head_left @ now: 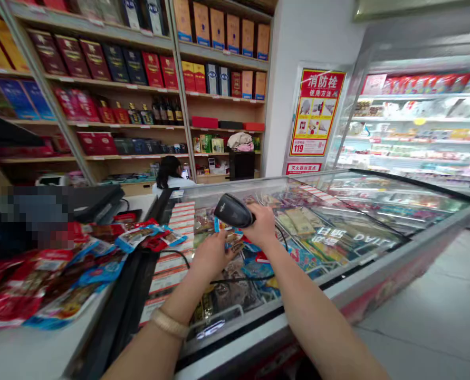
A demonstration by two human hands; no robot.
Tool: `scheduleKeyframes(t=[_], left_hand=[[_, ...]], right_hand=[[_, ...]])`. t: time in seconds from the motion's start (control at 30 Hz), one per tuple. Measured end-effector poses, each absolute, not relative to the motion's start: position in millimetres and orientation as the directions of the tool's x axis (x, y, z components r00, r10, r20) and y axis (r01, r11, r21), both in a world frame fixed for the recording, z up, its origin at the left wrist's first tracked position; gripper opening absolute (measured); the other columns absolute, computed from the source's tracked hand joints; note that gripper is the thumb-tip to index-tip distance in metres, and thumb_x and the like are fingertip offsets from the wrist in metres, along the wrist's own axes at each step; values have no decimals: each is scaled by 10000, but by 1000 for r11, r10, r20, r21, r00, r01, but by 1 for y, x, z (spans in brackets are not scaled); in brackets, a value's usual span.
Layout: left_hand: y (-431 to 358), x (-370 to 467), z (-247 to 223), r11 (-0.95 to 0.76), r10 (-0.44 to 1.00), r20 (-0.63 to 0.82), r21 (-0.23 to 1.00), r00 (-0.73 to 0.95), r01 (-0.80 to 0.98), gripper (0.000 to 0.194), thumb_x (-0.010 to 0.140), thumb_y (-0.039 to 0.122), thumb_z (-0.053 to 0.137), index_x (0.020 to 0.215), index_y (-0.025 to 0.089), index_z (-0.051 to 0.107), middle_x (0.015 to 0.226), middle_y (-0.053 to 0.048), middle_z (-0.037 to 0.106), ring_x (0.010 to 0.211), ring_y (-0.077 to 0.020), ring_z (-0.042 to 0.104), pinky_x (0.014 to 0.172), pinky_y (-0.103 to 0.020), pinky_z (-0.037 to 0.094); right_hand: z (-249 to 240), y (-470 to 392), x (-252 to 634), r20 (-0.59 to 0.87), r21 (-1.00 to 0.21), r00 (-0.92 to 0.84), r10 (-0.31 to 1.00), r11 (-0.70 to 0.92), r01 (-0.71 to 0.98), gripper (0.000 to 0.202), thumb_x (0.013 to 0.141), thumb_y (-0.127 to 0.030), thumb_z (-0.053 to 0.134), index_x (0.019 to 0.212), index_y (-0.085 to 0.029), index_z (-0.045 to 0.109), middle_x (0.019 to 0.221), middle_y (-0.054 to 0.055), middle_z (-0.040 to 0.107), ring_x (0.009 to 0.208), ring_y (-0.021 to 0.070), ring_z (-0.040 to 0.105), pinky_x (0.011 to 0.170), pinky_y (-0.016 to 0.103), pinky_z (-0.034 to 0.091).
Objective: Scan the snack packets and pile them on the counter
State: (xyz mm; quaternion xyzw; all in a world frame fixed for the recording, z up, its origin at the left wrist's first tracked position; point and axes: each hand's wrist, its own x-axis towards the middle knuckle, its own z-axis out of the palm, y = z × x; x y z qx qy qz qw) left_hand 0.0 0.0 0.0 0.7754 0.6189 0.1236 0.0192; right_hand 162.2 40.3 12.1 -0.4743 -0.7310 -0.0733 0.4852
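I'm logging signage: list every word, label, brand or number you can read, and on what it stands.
"消防栓 使用方法": poster
"119": poster, bottom
"灭火器放置点": sign below it
"DAIL": freezer glass; characters beside it blurred
Too small or blurred: text on scanner, boxes, packets.

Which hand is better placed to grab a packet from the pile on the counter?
Probably the left hand: it is nearer the piled packets, while the right hand is farther across and grips the scanner. Whether the left holds anything is unclear.
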Motion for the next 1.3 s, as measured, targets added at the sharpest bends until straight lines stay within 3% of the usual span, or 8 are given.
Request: scheduleKeyframes(t=[0.13,0.2,0.27,0.47,0.67,1.3], left_hand=[[12,-22,-2,-104,971,238,421,0,901,309,844,212,499,1100,166,666,950,-131,750,922,-278,704,824,-353,497],[19,-34,-3,-90,957,275,590,-95,803,256,780,213,549,980,183,706,906,-98,755,904,-270,698,823,-343,498],[25,-46,-5,-79,944,286,679,-164,730,233,753,244,558,916,187,715,862,-68,751,875,-254,692,790,-326,506],[31,-61,-6,-137,882,301,901,-363,412,421,671,361,608,1026,153,695,814,-31,720,737,-207,659,648,-285,495],[29,-57,-1,-306,793,466,862,-392,405,339,603,326,648,912,186,653,791,-24,694,775,-207,653,723,-305,503],[26,-48,2,-319,778,478,859,-408,400,238,593,255,652,819,206,594,691,20,635,645,-166,616,627,-274,485]], right_hand=[[12,40,163,777,-359,-64,627,523,773,221,678,-256,672,893,-214,705,908,49,722,889,233,638,787,320,357],[13,40,163,778,-355,-68,624,527,772,207,689,-274,673,885,-214,705,883,51,717,885,236,637,776,316,362],[14,39,163,776,-354,-71,626,527,773,200,707,-301,674,884,-213,708,855,51,709,871,235,635,765,311,365],[15,37,162,756,-361,-71,651,504,785,223,703,-341,703,890,-220,723,862,45,706,865,228,638,777,315,367],[18,34,159,686,-340,-160,709,508,791,217,682,-311,711,882,-229,730,893,45,727,911,231,653,773,312,370],[19,34,158,634,-328,-211,744,505,799,230,721,-363,698,905,-229,733,931,51,742,924,231,668,784,304,400]])
